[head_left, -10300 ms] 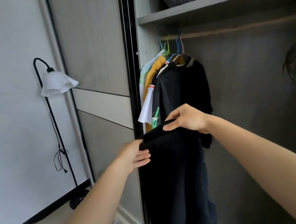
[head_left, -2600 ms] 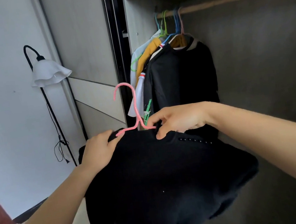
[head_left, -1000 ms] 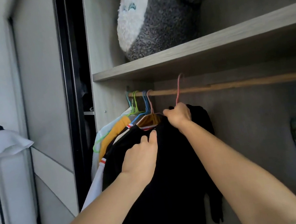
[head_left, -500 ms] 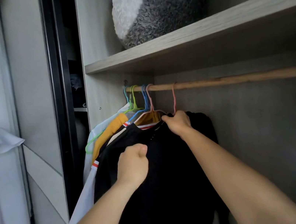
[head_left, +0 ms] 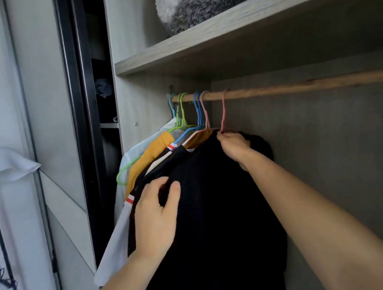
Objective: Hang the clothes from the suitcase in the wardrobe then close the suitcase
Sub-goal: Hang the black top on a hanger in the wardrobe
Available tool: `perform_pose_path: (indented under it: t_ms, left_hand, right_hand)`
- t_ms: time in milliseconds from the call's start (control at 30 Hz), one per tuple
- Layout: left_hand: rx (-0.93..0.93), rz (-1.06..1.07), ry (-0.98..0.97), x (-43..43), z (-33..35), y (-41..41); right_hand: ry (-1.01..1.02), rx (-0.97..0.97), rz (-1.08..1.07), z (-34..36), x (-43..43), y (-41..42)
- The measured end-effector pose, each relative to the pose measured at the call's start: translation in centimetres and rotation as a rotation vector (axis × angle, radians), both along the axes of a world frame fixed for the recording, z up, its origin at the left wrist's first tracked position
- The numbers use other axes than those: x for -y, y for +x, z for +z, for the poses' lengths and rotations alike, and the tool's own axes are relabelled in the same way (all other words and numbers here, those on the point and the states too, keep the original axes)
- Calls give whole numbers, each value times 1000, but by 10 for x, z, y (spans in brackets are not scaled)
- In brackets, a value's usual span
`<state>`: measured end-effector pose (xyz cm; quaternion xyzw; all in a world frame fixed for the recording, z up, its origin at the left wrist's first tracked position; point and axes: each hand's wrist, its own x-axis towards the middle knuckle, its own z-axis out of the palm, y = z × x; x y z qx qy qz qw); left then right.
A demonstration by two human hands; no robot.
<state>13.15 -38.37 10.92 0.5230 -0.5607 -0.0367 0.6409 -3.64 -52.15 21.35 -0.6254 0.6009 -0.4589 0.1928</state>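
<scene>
Left hand (head_left: pixel 156 215) is closed on the black garment (head_left: pixel 216 216); the pink hanger (head_left: pixel 223 112) (hooked over the rod (head_left: pixel 301 86)) is pinched by the right hand (head_left: pixel 234 146); the garment could be pulled off by a hard tug

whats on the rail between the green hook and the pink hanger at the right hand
Head view: a blue hook and another pink hook hang on the rail between them.

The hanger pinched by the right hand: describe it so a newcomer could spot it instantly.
Find the wooden rail under the shelf, with hooks bunched at its left end. The pink hanger is the rightmost hook, set apart from the bunch, its neck pinched by the right hand above the black garment.
</scene>
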Motion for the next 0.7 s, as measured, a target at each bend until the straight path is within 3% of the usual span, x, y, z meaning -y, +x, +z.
perform_pose_path:
  t_ms: [133, 267, 333, 500, 700]
  left_hand:
    - [288, 128, -64, 0, -7, 3]
    - [7, -25, 8, 11, -2, 20]
    - [-48, -111, 65, 16, -7, 26]
    - [127, -49, 167, 6, -34, 29]
    - [174, -38, 260, -19, -56, 50]
  right_hand:
    - [0, 40, 32, -2, 5, 1]
    - [-55, 121, 102, -8, 1, 8]
    - [-31, -2, 70, -10, -1, 9]
    - [-49, -360, -109, -12, -13, 20]
    - [-126, -292, -79, -53, -50, 45]
